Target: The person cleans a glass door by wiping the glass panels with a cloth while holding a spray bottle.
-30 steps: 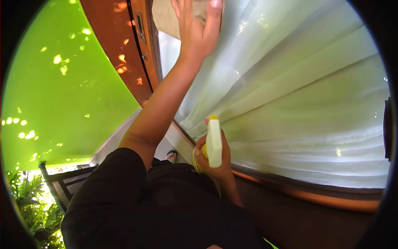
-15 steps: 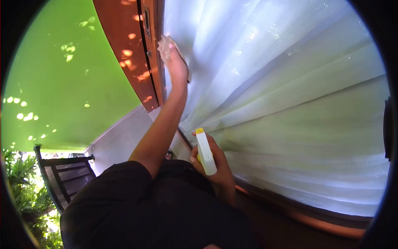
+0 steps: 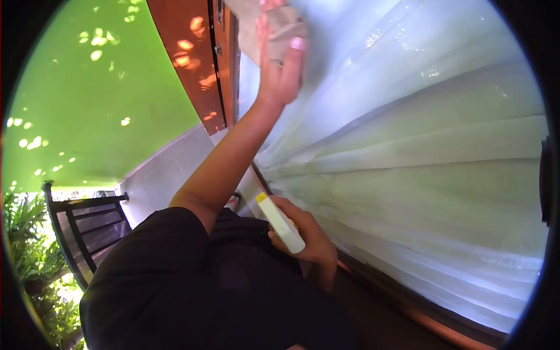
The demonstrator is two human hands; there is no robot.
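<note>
My left hand is stretched up against the glass pane, behind which a white curtain hangs in folds. It presses a beige cloth on the pane, thumb over the folded part, near the top of the view. Lower down, close to my body, my right hand is wrapped around a spray bottle. Of the bottle, mainly the white spray head with its yellow nozzle shows, tilted up and to the left. Its body is mostly hidden by my fingers and the head.
Left of the pane stands an orange-brown wooden frame with a metal latch, beside a bright green wall. Pale floor tiles run below. A dark slatted chair and leafy plants are at the lower left.
My left hand has moved up and to the right over the pane with the cloth, which shows more of its surface. The spray bottle has shifted slightly left and down and tilts further left.
</note>
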